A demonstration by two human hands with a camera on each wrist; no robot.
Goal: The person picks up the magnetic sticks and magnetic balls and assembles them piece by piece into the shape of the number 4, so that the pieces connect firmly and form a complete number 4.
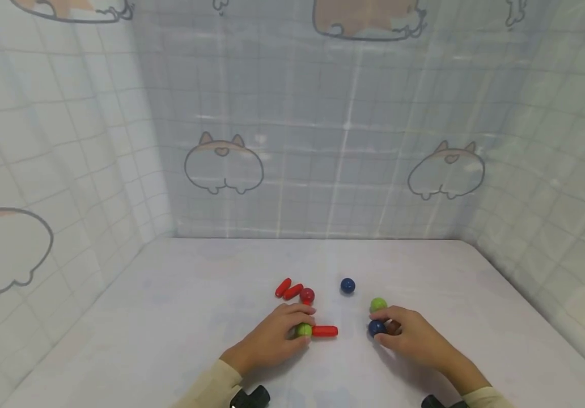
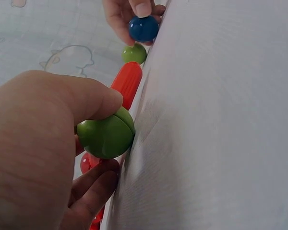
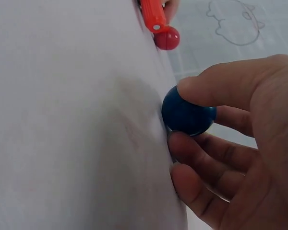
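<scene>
My left hand (image 1: pixel 275 335) pinches a glossy green ball (image 2: pixel 105 136) between thumb and fingers at the tabletop. A red rod (image 1: pixel 326 331) runs rightward from that ball, end against it; its free end shows a small pale disc in the right wrist view. To the right, my right hand (image 1: pixel 417 335) holds a dark blue ball (image 3: pixel 188 112) by thumb and fingertips, low at the table. Just behind those fingers sits another green ball (image 1: pixel 378 305). A red ball (image 1: pixel 307 295) lies beyond the left fingers, with a bit of red rod showing below it, partly hidden.
Two red rods (image 1: pixel 283 287) lie side by side left of the red ball. A second blue ball (image 1: pixel 347 285) rests farther back. The white tabletop (image 1: pixel 170 306) ends at pale checked curtains (image 1: pixel 292 187) with dog drawings, at the back and both sides.
</scene>
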